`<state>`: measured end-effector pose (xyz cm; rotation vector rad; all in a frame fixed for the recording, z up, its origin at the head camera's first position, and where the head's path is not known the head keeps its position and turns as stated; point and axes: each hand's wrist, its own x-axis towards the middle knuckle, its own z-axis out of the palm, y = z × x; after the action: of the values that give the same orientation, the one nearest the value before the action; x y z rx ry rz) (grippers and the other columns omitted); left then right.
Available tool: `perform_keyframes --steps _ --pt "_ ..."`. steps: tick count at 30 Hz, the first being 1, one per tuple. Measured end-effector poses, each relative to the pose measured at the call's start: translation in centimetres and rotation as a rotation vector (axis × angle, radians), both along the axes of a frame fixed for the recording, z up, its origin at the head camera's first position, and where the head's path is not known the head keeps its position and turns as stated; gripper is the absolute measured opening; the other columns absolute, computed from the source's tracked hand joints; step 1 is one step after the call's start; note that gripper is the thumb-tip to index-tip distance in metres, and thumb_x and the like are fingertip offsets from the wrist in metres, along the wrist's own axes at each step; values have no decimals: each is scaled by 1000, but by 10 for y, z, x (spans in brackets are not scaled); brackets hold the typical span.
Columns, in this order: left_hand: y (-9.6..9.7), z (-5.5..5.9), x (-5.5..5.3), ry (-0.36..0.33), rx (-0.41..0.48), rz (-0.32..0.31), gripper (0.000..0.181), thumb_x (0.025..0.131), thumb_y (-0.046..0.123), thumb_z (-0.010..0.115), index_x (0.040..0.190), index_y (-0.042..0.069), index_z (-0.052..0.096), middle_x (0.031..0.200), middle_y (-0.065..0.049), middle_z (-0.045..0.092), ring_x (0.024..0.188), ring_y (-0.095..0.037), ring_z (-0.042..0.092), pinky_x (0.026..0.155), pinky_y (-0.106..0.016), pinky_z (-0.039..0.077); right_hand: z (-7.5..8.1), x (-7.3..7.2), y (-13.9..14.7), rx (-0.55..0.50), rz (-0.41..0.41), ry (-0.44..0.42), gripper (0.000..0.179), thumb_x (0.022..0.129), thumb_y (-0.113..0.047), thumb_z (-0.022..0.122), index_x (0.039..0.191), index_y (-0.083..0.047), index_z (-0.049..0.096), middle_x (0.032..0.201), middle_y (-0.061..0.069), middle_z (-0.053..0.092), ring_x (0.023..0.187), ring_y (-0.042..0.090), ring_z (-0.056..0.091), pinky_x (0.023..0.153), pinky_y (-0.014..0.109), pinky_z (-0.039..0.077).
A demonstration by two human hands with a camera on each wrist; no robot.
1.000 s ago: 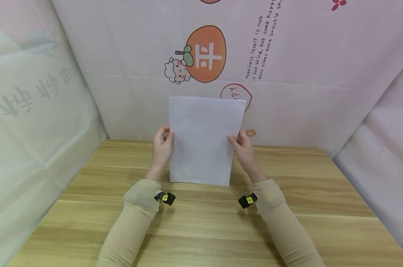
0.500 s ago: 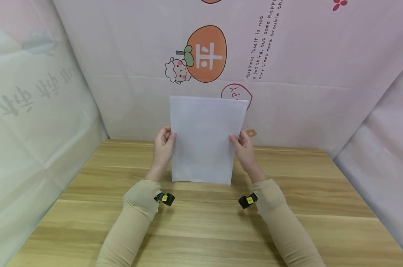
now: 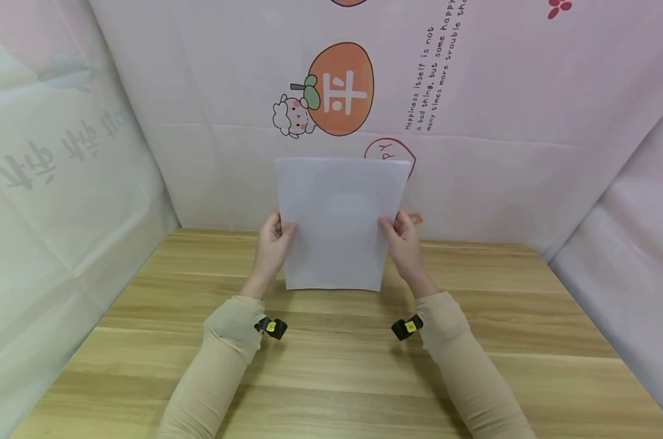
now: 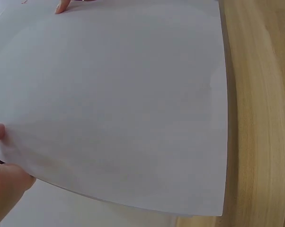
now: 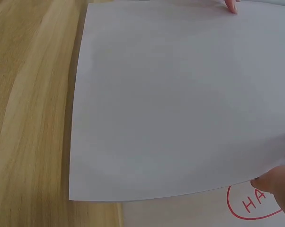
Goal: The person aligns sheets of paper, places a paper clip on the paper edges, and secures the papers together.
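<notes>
A stack of white paper (image 3: 339, 213) is held up between my two hands, its blank face toward the head camera and its lower edge close over the table. My left hand (image 3: 271, 244) grips the left long edge, thumb on the front face. On the opposite edge my right hand (image 3: 405, 247) pinches the paper the same way. The fingers behind the paper are partly hidden. In the left wrist view the paper (image 4: 123, 104) bows slightly along its edge. The right wrist view shows the paper (image 5: 175, 104) with the left fingertip on its far side.
Below the paper lies a wooden table (image 3: 331, 366). A printed cloth wall (image 3: 221, 177) rises at its back edge, with cloth hangings (image 3: 78, 219) on both sides. Each wrist wears a small black camera (image 3: 277, 329).
The paper's lower edge has risen and its top now leans away a little. My left hand has shifted slightly right and inward, its thumb farther onto the sheet.
</notes>
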<state>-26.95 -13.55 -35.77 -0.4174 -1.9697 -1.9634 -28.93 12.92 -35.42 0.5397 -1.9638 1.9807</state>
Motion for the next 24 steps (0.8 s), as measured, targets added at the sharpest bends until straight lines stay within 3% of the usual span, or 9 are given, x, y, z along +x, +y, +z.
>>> perform_keyframes --steps 6,14,18,20,24 --pt "1 0 -1 38 -8 26 36 97 11 52 130 -3 47 123 -20 57 108 -19 56 87 -20 46 2 1 0 -26 26 42 22 97 -16 51 117 -6 51 108 -3 60 103 8 56 86 17 46" --pt "3 1 2 91 -15 44 32 96 6 51 126 -5 50 119 -23 60 100 -12 59 79 -16 47 13 11 -2 -21 37 24 3 97 -8 50 97 -10 50 84 -5 56 79 6 52 70 19 41" --pt "3 -3 -2 90 -25 48 31 96 4 51 126 -5 50 120 -22 60 98 -12 58 76 -16 47 14 15 -2 3 38 38 10 98 -6 49 89 -5 44 71 -5 45 65 6 42 60 19 35" --pt "3 -3 -2 88 -25 38 33 96 4 51 128 -5 49 122 -22 59 103 -16 59 80 -16 47 14 15 -2 16 30 36 16 98 -6 49 86 -1 40 66 -4 36 58 6 34 56 20 29" --pt "3 -3 -2 79 -17 27 36 96 6 52 130 -6 48 125 -23 58 113 -26 58 88 -18 46 15 16 -2 31 13 31 21 97 -5 49 83 3 36 64 -3 34 53 4 33 52 21 27"
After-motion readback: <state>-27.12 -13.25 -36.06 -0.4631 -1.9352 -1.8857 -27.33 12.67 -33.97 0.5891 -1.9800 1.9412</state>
